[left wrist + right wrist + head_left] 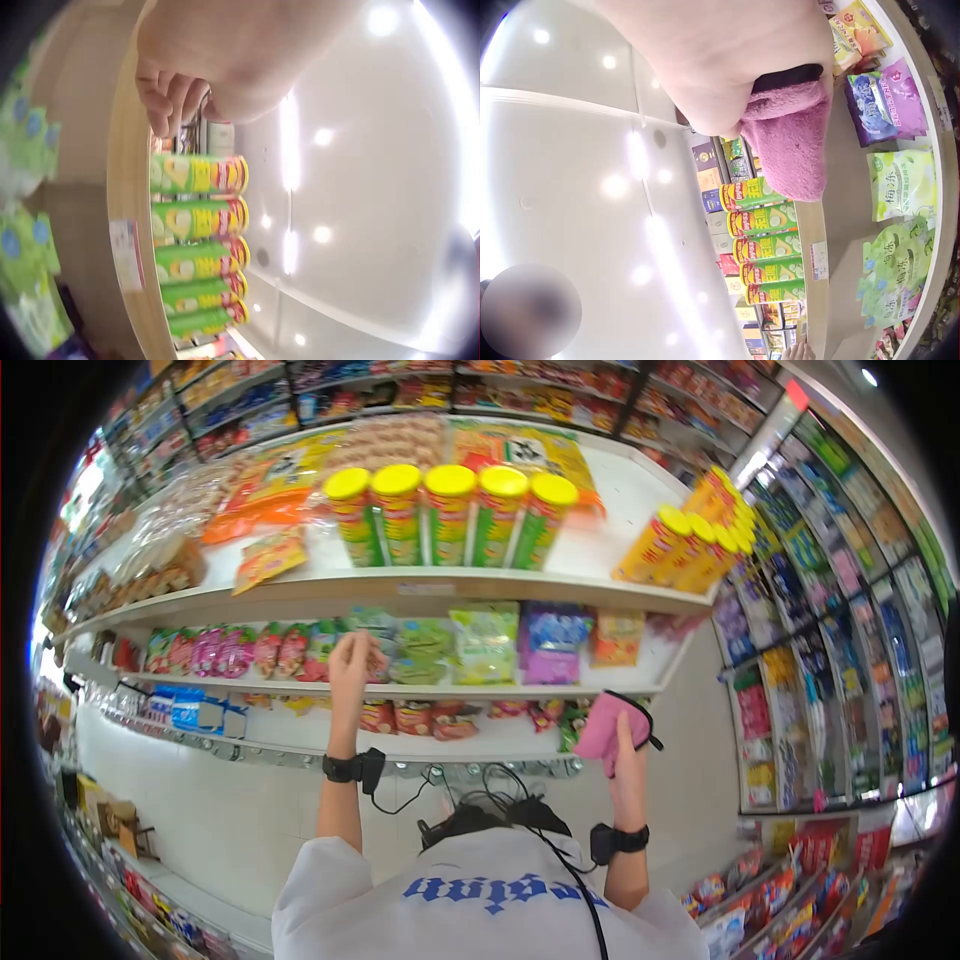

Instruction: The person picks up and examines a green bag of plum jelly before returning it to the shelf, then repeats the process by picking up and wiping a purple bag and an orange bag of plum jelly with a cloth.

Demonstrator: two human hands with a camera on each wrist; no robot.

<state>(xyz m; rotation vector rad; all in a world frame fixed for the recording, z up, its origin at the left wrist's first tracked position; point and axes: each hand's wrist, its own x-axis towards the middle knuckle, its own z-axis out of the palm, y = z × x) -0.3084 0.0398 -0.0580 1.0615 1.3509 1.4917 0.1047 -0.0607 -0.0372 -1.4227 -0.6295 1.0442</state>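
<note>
My left hand [357, 657] hangs with loosely bent fingers before the snack bags on the middle shelf, holding nothing. From the left wrist side, the same hand [225, 60] appears near the wooden shelf edge [127, 172]. A pink plush cloth mitt [600, 732] with black trim is gripped in my right hand [628, 760], the thumb lying over it. In the right wrist view the fuzzy mitt [791, 146] covers the fingers and overlaps the shelf edge. Beyond both hands stands a row of green chip canisters [447, 520] with yellow lids.
Yellow canisters [690, 550] lean at the top shelf's right end. Large snack bags [260, 490] cover its left part. Below are a light green bag [485, 645], a purple-blue bag [553, 643] and blue boxes [200, 712]. Stocked racks [830, 620] stand at the right.
</note>
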